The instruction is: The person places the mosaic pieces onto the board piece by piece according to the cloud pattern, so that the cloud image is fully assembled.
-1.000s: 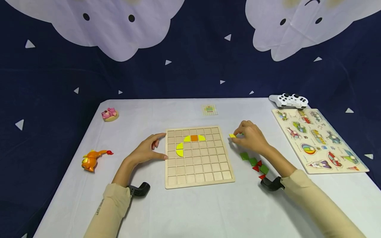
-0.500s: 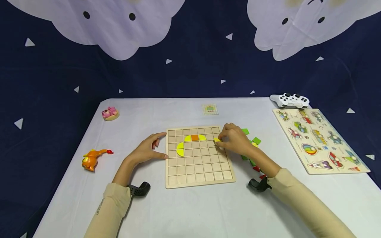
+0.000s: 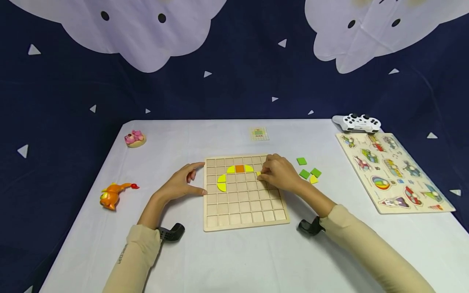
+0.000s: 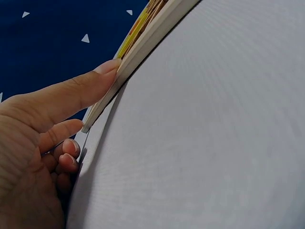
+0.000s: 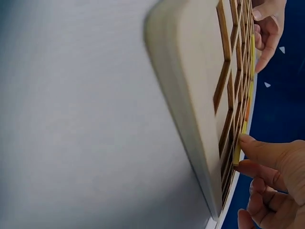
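A wooden grid board [image 3: 242, 209] lies flat on the white table, holding yellow quarter-circle tiles [image 3: 221, 183] and an orange square tile [image 3: 239, 168]. Along the board's left rim, my left hand [image 3: 181, 181] rests its outstretched thumb and index finger; the other fingers bend inward in the left wrist view. My right hand [image 3: 280, 173] is over the board's upper right, pinching a yellow tile [image 5: 238, 151] between thumb and index finger. Most of that tile is hidden by the fingers in the head view, and its exact shape is unclear.
Right of the board lie green square tiles [image 3: 304, 174] and a yellow tile [image 3: 313, 179]. A small pattern card [image 3: 259, 134] sits behind. A picture puzzle [image 3: 395, 175] and white game controller [image 3: 357, 123] are at right, an orange toy [image 3: 111, 197] and pink figurine [image 3: 135, 139] at left.
My right hand has carried the yellow tile leftward from the table onto the board's upper right. Green and yellow tiles have come into sight behind it; my left hand stays put.
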`<action>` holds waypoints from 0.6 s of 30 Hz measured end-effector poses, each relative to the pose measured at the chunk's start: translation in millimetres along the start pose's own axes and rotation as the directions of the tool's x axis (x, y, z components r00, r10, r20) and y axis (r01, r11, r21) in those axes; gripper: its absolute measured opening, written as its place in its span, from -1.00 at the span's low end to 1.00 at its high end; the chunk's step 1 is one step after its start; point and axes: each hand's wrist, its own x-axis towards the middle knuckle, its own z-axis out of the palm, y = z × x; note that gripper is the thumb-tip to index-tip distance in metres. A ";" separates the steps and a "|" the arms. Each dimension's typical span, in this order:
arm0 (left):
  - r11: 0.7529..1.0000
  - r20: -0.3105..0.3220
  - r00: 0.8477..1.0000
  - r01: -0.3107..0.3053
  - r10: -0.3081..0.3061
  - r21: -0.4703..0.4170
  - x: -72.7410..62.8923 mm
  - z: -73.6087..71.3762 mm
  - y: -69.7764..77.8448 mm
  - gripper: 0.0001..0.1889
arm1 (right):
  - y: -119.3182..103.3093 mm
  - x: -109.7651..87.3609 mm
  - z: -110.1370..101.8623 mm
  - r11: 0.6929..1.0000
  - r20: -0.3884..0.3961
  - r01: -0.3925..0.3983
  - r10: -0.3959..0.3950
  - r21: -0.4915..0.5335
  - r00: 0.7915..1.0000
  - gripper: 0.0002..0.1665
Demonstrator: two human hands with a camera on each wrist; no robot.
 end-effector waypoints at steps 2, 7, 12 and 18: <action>1.000 -0.001 1.000 -0.001 0.001 0.003 0.3 -0.4 0.1 -0.02 | -1.1 0.9 0.4 0.999 0.014 -0.023 0.023 0.030 1.000 -0.80; 1.000 0.004 1.000 -0.001 0.001 0.008 -0.3 -1.3 0.4 -0.01 | -3.2 1.0 1.4 0.996 0.044 -0.050 0.047 0.067 0.998 -0.81; 1.000 0.000 1.000 0.002 -0.002 0.009 -0.9 -1.7 0.0 -0.01 | -5.7 0.2 0.2 0.999 0.033 -0.030 0.029 0.039 0.999 -0.83; 1.000 0.000 1.000 0.002 -0.002 0.014 -0.7 0.3 0.7 -0.01 | -2.3 -4.1 -4.3 0.999 0.016 0.003 -0.002 -0.049 1.000 -0.78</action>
